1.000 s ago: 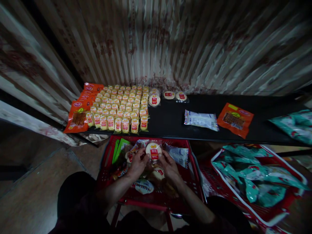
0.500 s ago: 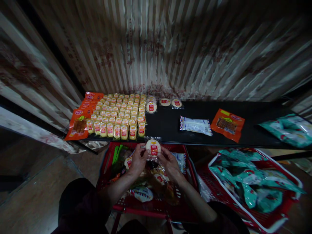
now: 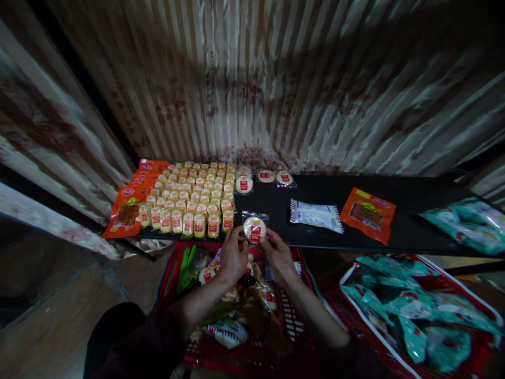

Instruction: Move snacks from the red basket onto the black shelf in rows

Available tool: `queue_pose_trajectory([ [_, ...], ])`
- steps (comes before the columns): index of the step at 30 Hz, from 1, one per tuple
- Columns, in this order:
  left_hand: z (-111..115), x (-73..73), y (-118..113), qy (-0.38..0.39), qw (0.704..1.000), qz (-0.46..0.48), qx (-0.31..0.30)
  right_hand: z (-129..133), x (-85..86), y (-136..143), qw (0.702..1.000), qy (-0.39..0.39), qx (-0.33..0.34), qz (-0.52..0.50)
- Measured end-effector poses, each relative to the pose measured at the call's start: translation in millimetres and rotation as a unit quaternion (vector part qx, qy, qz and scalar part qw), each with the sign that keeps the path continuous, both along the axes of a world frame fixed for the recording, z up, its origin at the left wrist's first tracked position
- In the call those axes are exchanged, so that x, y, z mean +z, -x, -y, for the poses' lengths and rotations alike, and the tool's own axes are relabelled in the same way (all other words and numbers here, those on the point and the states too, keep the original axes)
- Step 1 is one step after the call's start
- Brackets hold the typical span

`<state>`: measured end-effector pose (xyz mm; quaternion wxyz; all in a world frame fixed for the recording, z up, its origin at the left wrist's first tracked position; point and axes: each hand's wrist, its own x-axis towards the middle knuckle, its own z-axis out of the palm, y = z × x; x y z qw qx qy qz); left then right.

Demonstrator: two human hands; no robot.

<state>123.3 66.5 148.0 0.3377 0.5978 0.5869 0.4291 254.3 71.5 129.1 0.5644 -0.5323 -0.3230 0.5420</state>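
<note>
A round pale cracker in a clear wrapper with a red label is held up at the shelf's front edge. My left hand pinches its left side, and my right hand pinches its right side. On the black shelf behind it lie similar round wrapped crackers, two more of them farther right along the back. Left of these stand tight rows of small yellow wrapped cakes. Under my forearms, a red basket holds mixed packets.
Orange snack packets overlap at the shelf's left end. Toward the right lie a white-and-blue packet, an orange packet and a teal bag. A second red basket below holds several teal bags. Striped curtain hangs behind.
Both hands have moved the wrapped cracker forward, from over the basket to the shelf's front edge. The view has tilted slightly, so the shelf sits lower in the picture.
</note>
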Motion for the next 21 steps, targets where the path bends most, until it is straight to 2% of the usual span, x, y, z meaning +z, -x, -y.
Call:
queue_pose_trajectory([
  [4,-8,5.0,-7,-0.017,0.999,-0.034,0.006,-14,-3.0,-2,1.000,-0.015,-0.010,0.011],
  [10,-23,15.9,-20,0.009,0.999,-0.041,0.007,-36,-9.1,-5,0.999,-0.026,-0.029,0.006],
  [16,-42,15.8,-33,0.034,0.999,-0.027,0.022,-55,-10.3,-5,0.999,-0.015,-0.015,0.036],
  [21,-52,19.6,-38,0.040,0.998,-0.048,0.029,-67,-10.9,-7,0.994,-0.044,-0.015,0.100],
])
